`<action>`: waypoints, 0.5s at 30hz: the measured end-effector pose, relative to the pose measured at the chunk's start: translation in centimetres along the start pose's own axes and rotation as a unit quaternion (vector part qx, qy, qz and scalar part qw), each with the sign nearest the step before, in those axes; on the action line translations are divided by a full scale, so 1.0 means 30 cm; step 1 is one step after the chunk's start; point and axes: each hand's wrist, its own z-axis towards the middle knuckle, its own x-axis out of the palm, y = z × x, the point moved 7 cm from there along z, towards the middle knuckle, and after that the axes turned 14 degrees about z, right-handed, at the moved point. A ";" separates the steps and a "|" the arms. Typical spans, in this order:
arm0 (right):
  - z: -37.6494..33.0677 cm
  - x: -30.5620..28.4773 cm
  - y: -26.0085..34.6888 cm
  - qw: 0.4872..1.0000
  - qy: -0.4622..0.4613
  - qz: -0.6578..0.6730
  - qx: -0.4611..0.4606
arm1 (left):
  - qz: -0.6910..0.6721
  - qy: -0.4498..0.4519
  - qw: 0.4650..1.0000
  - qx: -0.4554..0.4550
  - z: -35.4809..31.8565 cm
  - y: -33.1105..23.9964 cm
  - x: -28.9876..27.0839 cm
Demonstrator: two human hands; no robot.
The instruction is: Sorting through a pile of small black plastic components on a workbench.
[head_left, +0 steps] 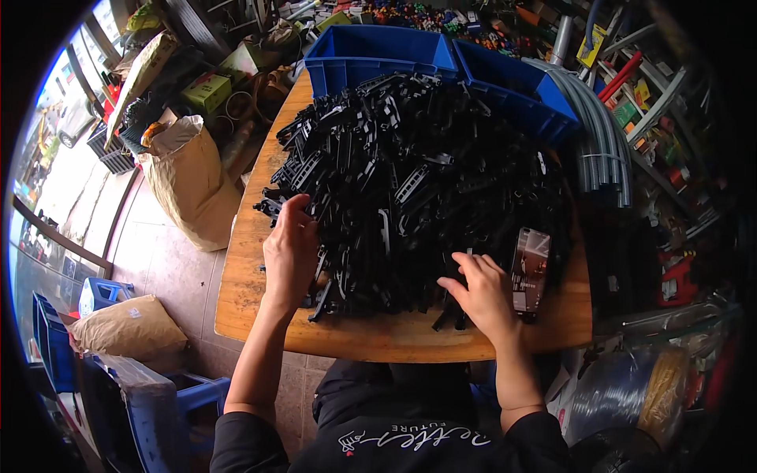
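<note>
A broad heap of black plastic parts (410, 181), long and narrow with some slotted, covers most of the wooden table (378, 340). At the heap's left edge is my left hand (289, 256), its fingers curled in against the black parts. Whatever they grip is hidden behind the fingers. My right hand (482, 296) hovers over the near right part of the heap, thumb and forefinger apart, with nothing visible between them. Just right of it lies a phone (531, 268) with a lit screen.
Two blue plastic bins (339, 72) stand along the table's far edge. Coiled grey tubing (603, 150) is at the right. On the floor to the left are a large paper sack (193, 177), a second sack (130, 331) and a blue stool (201, 394). Assorted clutter surrounds the table.
</note>
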 end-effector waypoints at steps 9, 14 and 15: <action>0.062 -0.072 0.019 0.996 -0.028 0.077 -0.046 | -0.483 0.279 0.821 -0.123 -0.020 -0.153 0.075; 0.142 -0.165 0.082 0.954 -0.091 0.285 -0.034 | -0.541 0.299 0.785 -0.037 0.039 -0.316 0.141; 0.145 -0.197 0.096 0.942 -0.115 0.308 -0.065 | -0.572 0.319 0.754 -0.055 0.043 -0.333 0.160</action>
